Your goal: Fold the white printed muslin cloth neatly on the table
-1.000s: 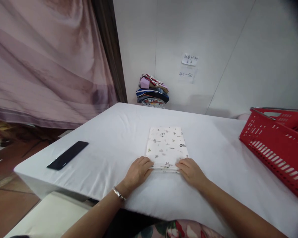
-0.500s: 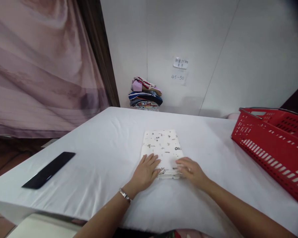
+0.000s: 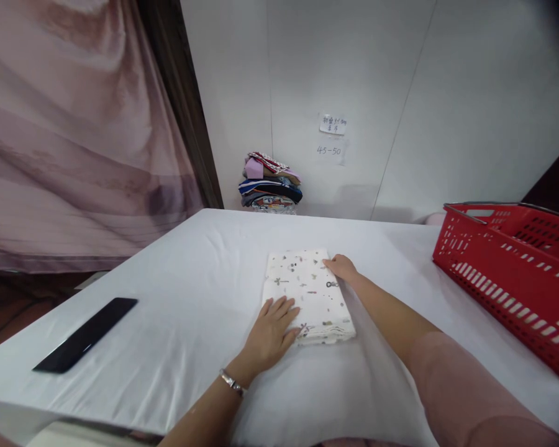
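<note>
A folded white cloth [image 3: 302,282] printed with small plants and figures lies on the white-covered table, its layered edge toward me. My left hand [image 3: 271,332] rests flat on its near left corner, fingers stretched and slightly apart. At the cloth's far right edge is my right hand [image 3: 342,268], its fingers closed at the border with a fingertip on top. The fingers' underside is hidden, so how much cloth is between them is not visible.
A red plastic basket [image 3: 507,267] stands at the right. A flat black panel [image 3: 86,335] lies at the left of the tabletop [image 3: 190,298]. Behind the table rises a stack of folded fabrics [image 3: 270,183]. A pink curtain [image 3: 74,124] hangs at the left.
My right hand has moved from the cloth's near right corner up to its far right edge. My left hand stays on the near left part. The view has shifted slightly.
</note>
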Tool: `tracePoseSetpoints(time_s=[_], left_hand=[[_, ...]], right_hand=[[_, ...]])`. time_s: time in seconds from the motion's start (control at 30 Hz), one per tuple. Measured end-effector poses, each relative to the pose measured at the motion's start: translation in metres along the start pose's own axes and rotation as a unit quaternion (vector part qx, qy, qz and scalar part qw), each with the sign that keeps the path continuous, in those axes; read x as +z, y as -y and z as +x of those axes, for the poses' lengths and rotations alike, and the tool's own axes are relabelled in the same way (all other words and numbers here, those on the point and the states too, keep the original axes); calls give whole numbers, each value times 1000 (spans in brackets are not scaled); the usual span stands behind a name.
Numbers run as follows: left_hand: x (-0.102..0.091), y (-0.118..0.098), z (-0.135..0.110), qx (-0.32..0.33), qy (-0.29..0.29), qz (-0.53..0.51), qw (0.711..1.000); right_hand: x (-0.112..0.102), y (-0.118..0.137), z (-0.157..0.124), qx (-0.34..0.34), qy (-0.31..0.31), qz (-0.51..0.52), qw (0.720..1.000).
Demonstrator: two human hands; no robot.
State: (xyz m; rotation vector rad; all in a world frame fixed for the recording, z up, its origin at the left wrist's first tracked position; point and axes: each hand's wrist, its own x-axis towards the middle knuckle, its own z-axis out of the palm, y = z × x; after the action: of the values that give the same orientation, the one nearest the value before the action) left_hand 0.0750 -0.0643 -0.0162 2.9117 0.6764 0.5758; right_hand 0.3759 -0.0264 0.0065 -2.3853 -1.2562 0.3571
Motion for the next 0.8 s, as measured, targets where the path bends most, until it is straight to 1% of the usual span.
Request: tracePoseSetpoints(time_s=[0.27,0.4,0.43,0.47,0.53,0.57,0.6,0.67,0.73,0.8], left_hand=[[-1,0,-1,-5,11,-20,1000],[-11,-1,3,-31,39,-69,996],[-15,0,6,-40,48,-87,994],[-19,1,11,-51,53,-100,992],[-25,3,21,-79,48,-104,990],[-26,4,27,-96,41,-90,990],[-25,5,32,-110,37,-70,991],[-18,6,39,-130,47,-29,990],[-7,6,40,-132,59,-1,989],[3,5,39,-119,57,18,991]], right_hand=[[7,-11,3,3,-5,-30,1000],[2,-6,-1,-22,-7,-51,998],[1,-1,-4,-43,-17,-57,997],[1,5,-7,-78,-32,-61,995],[4,20,-15,-173,-53,-62,982],[7,28,-19,-217,-53,-59,973],[11,35,-23,-247,-45,-58,966],[20,43,-29,-258,-14,-73,963],[28,43,-30,-232,8,-113,966],[34,36,-28,-204,14,-156,967]])
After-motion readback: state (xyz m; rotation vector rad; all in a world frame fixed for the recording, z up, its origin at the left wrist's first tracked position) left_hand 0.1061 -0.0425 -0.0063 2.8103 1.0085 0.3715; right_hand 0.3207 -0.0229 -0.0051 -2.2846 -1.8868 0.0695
